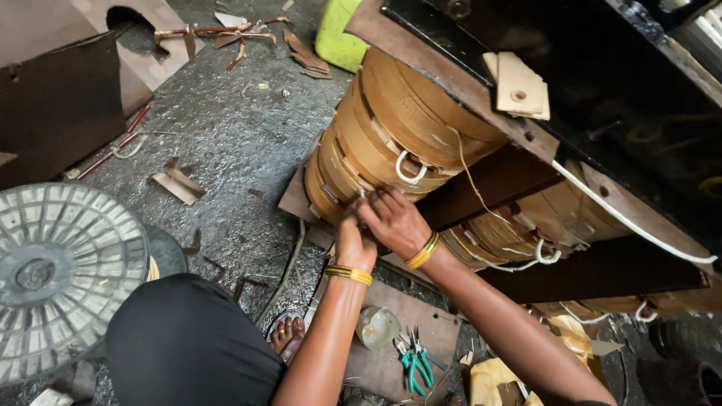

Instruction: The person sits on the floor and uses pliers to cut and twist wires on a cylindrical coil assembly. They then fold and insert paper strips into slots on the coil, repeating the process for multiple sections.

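Both hands work at the lower edge of the big coil (391, 135), a tan tape-wrapped winding set in a dark frame (481, 180). The left hand (353, 242) presses up from below, its grip pinched on something small at the coil's edge, probably tape or a spacer; too hidden to tell. The right hand (392, 219) lies just above, touching the left, fingers curled against the same spot, likely steadying the wrap; its grip state can't be read. The coil sits directly ahead of both grips, in contact. White cord (410, 174) loops on the coil just above the hands. Green pliers (416, 366) lie on a board (391, 361) near the left forearm, within reach, likely kept handy.
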